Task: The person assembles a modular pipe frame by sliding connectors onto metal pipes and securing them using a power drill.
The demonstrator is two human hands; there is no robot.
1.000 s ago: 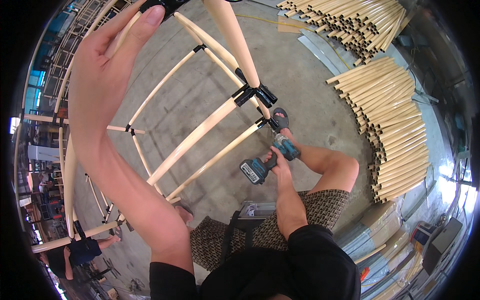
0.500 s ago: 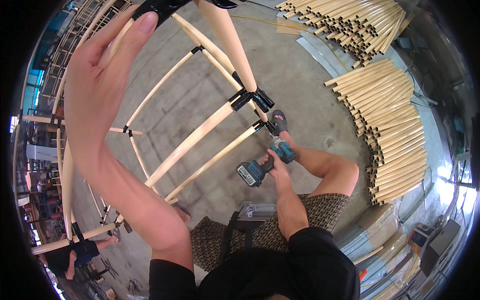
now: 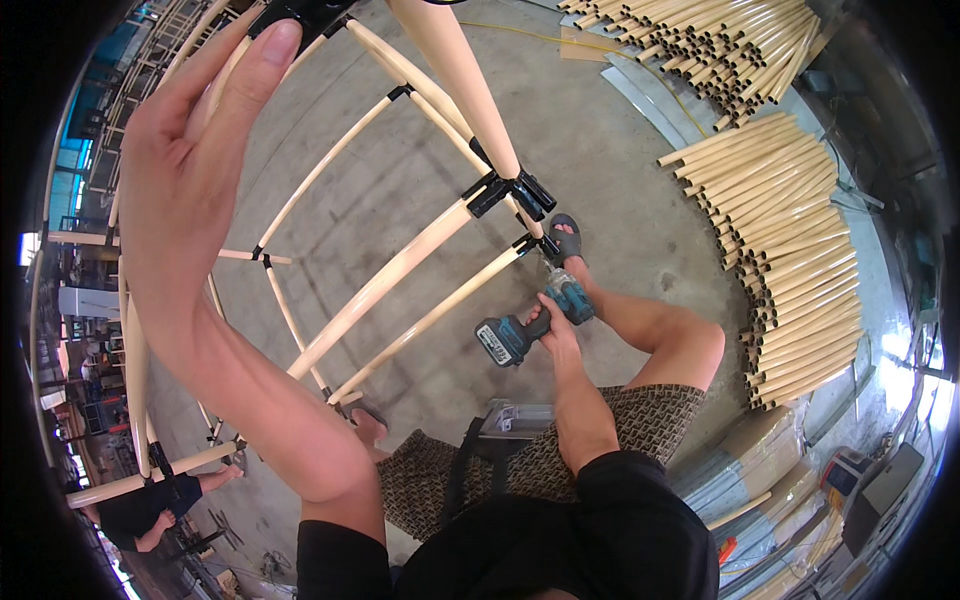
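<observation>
My left hand (image 3: 185, 165) is raised at the upper left. It is wrapped round a cream-coloured tube, with the thumb at a black joint (image 3: 305, 14). My right hand (image 3: 556, 328) grips a teal and black cordless impact driver (image 3: 568, 298), its battery toward me. The driver's tip is at the low black joint (image 3: 538, 246) of the tube frame; exact contact is too small to see. Above that, another black joint (image 3: 508, 193) links an upright tube (image 3: 462, 85) and a long crosswise tube (image 3: 390, 270).
Cut cream tubes (image 3: 790, 270) lie stacked on the right, with a second pile (image 3: 710, 50) beyond. Wrapped bundles (image 3: 750, 480) lie at the lower right. Another person (image 3: 150, 510) is at the lower left, beside more framework. My sandalled foot (image 3: 565, 238) is close to the low joint.
The view has shifted slightly, and my left hand appears a little farther left. Both hands keep their hold, and the driver stays at the low joint.
</observation>
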